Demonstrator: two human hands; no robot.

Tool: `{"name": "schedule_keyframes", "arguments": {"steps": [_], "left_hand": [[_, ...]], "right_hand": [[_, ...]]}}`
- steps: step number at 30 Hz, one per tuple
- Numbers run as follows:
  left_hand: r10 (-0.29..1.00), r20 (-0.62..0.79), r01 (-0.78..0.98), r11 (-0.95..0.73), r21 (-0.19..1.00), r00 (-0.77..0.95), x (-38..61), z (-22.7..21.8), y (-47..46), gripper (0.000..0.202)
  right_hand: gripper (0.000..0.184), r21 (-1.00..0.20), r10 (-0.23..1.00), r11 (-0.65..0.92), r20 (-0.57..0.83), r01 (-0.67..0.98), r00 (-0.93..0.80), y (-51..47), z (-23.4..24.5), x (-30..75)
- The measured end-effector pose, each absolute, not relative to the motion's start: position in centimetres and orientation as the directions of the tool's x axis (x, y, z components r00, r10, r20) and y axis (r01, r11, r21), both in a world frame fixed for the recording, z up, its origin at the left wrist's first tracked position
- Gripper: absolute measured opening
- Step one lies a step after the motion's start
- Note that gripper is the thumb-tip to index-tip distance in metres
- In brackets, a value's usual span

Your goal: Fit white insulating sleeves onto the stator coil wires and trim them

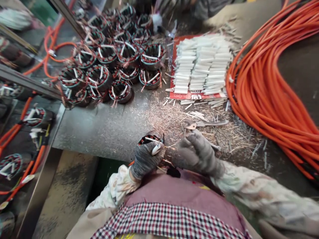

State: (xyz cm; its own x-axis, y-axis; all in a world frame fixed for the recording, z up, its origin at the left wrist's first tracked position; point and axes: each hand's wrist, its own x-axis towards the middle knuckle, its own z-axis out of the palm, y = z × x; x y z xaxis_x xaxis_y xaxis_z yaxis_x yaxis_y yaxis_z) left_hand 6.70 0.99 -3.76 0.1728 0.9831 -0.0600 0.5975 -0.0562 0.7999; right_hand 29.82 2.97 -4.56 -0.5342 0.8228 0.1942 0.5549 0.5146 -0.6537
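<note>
Bench (82, 127): back-left corner stators (107, 59) look done; front-edge ring (149, 136), clamped in left hand (147, 159), likely unfinished; right hand (196, 151), grip unclear.

Grey worktop (92, 131), faintly shiny; slanting metal rail (28, 80)

Bench (99, 129) viewed from wearer's head, camera pitched forward and down, at close range; apron (184, 191) caught along lower edge.
</note>
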Motion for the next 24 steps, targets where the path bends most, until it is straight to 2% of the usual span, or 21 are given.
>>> {"name": "schedule_keyframes", "arguments": {"steps": [1,2,4,6,8,10,12,15,16,17,18,19,20,21,22,23,24], "left_hand": [[0.982,-0.072,0.600,-0.050,0.798,0.177,6.7,-3.8,1.1,0.010],[0.981,-0.081,0.611,-0.043,0.791,0.175,6.7,-3.7,1.2,0.009],[0.985,-0.071,0.622,-0.043,0.782,0.158,6.6,-3.8,1.3,0.008],[0.987,-0.036,0.605,-0.068,0.793,0.158,6.5,-3.8,1.0,0.010],[0.983,-0.009,0.576,-0.101,0.811,0.185,6.4,-3.9,0.6,0.013],[0.977,-0.016,0.569,-0.109,0.815,0.210,6.4,-3.9,0.4,0.015],[0.976,-0.034,0.588,-0.100,0.803,0.213,6.5,-4.0,0.5,0.017],[0.979,-0.059,0.627,-0.077,0.776,0.193,6.7,-4.0,0.8,0.014],[0.981,-0.061,0.629,-0.070,0.774,0.184,6.7,-4.0,0.8,0.012],[0.983,-0.058,0.625,-0.064,0.778,0.174,6.7,-4.0,0.7,0.010],[0.985,-0.051,0.617,-0.063,0.785,0.166,6.7,-4.1,0.7,0.010],[0.985,-0.044,0.605,-0.066,0.794,0.166,6.7,-4.1,0.5,0.011],[0.985,-0.038,0.591,-0.072,0.803,0.171,6.6,-4.1,0.4,0.011],[0.983,-0.039,0.582,-0.074,0.810,0.179,6.5,-4.1,0.2,0.012],[0.981,-0.049,0.574,-0.068,0.816,0.186,6.5,-4.1,0.2,0.013],[0.980,-0.064,0.564,-0.056,0.824,0.191,6.4,-4.1,0.2,0.013],[0.978,-0.080,0.551,-0.041,0.834,0.195,6.3,-4.1,0.2,0.012]], "right_hand": [[0.022,-0.665,0.822,0.508,0.185,0.548,-0.538,3.4,-4.6,29.6],[0.023,-0.724,0.835,0.461,0.158,0.513,-0.528,3.7,-4.6,29.2],[0.031,-0.870,0.869,0.293,0.069,0.397,-0.490,3.4,-4.4,27.9],[0.048,-0.958,0.887,0.100,-0.035,0.267,-0.460,2.1,-4.1,26.6],[0.059,-0.978,0.911,-0.025,-0.108,0.209,-0.398,0.4,-3.8,26.0],[0.062,-0.975,0.951,-0.096,-0.148,0.199,-0.270,-0.6,-3.6,26.5],[0.052,-0.970,0.977,-0.106,-0.142,0.217,-0.159,-0.2,-3.6,27.7],[0.027,-0.963,0.969,-0.003,-0.069,0.268,-0.236,2.0,-3.8,28.8],[0.022,-0.977,0.957,-0.047,-0.104,0.209,-0.271,2.6,-3.8,28.7],[0.016,-0.979,0.931,-0.190,-0.204,0.076,-0.302,2.8,-3.8,28.3],[0.013,-0.909,0.872,-0.403,-0.346,-0.105,-0.347,2.7,-3.8,27.7],[0.021,-0.733,0.766,-0.620,-0.487,-0.279,-0.421,2.3,-3.7,27.0],[0.034,-0.514,0.645,-0.764,-0.573,-0.391,-0.506,1.5,-3.6,26.4],[0.045,-0.351,0.557,-0.828,-0.607,-0.438,-0.567,0.6,-3.5,25.9],[0.052,-0.309,0.533,-0.841,-0.616,-0.444,-0.580,-0.3,-3.4,25.7],[0.056,-0.409,0.589,-0.806,-0.617,-0.427,-0.522,-1.0,-3.3,25.8],[0.058,-0.620,0.712,-0.701,-0.578,-0.352,-0.400,-1.4,-3.2,26.1]]}}
